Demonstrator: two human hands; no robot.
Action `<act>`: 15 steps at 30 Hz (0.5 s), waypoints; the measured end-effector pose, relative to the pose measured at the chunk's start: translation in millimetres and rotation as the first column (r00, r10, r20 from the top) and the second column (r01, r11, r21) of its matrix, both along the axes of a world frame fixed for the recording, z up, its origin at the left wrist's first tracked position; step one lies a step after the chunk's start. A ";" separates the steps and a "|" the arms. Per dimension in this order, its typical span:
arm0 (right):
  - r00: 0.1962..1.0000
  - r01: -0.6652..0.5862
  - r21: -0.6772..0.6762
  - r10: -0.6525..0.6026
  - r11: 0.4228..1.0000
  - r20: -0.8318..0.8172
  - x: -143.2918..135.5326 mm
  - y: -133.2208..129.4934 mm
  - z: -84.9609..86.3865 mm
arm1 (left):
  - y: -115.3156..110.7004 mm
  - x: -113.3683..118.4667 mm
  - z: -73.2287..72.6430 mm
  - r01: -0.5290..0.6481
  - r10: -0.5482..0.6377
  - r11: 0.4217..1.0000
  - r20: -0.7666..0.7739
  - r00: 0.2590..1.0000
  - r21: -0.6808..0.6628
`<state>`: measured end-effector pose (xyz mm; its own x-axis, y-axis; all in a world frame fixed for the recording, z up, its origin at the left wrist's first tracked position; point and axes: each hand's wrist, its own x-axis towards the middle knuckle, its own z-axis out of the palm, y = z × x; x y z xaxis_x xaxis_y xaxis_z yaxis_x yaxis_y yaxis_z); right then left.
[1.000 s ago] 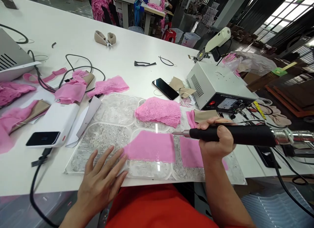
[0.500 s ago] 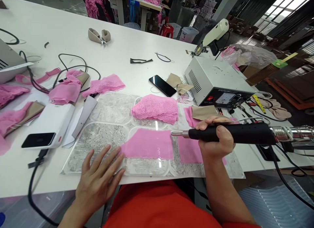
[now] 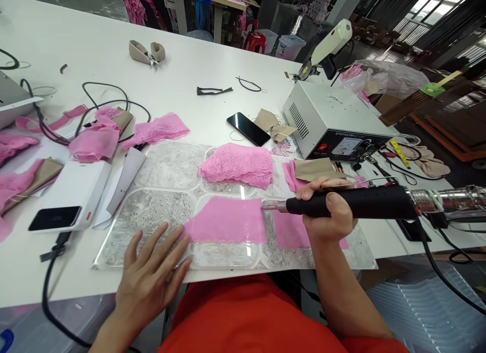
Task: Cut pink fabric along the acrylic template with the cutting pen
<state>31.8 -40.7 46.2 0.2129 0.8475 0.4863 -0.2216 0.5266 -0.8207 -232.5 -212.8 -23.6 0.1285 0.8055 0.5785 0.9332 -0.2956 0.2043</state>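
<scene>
My left hand (image 3: 152,272) lies flat with fingers spread on the marbled board (image 3: 148,211), its fingertips at the left corner of a flat pink fabric piece (image 3: 228,220). My right hand (image 3: 330,211) is wrapped round a black handheld tool (image 3: 372,203). The metal tip of the tool is at the right edge of that fabric, near its upper corner. Another pink piece (image 3: 290,230) lies to the right, partly under the tool and hand. Behind them sits a stack of pink lace (image 3: 239,165), with beige and pink cloth (image 3: 319,168) beside it.
A grey control box (image 3: 337,120) stands at the back right, a phone (image 3: 248,128) to its left. Cables, pink scraps (image 3: 161,127) and a white power bank (image 3: 72,191) are on the left. Scissors with beige-wrapped handles (image 3: 146,53) lie farther back.
The view has shifted slightly, so the things on the table appear a little farther left and up. Both hands keep nearly the same pose, and the tool tip is still at the fabric's right edge.
</scene>
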 end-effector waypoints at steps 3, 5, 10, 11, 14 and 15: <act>1.000 -0.007 0.026 0.006 1.000 0.012 0.4 1.1 -1.3 | -0.6 -0.3 -0.5 0.001 -0.001 1.000 -0.003 1.000 -0.008; 1.000 -0.015 0.027 0.014 1.000 0.026 0.3 1.6 -1.6 | -0.8 -0.8 -0.8 0.010 -0.010 1.000 -0.024 1.000 -0.011; 1.000 -0.021 0.014 0.021 1.000 -0.007 3.7 -1.2 0.5 | -0.7 -1.1 -1.2 0.007 -0.007 1.000 -0.020 1.000 0.004; 1.000 -0.024 0.004 0.024 1.000 -0.020 5.5 -2.9 1.2 | -0.7 -1.3 -1.3 0.008 -0.008 1.000 -0.020 1.000 0.005; 0.999 -0.042 -0.039 0.041 0.998 -0.032 11.1 -9.4 3.3 | -1.0 -2.4 -1.8 0.011 -0.012 1.000 -0.042 0.999 -0.012; 0.999 -0.048 -0.047 0.047 0.998 -0.027 12.6 -11.6 3.9 | -1.1 -2.7 -1.9 0.013 -0.014 1.000 -0.050 0.999 -0.019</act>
<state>44.4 -52.3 50.1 0.1837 0.8788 0.4404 -0.2671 0.4758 -0.8380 -235.2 -213.9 -25.5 0.1677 0.8142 0.5559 0.9384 -0.3047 0.1632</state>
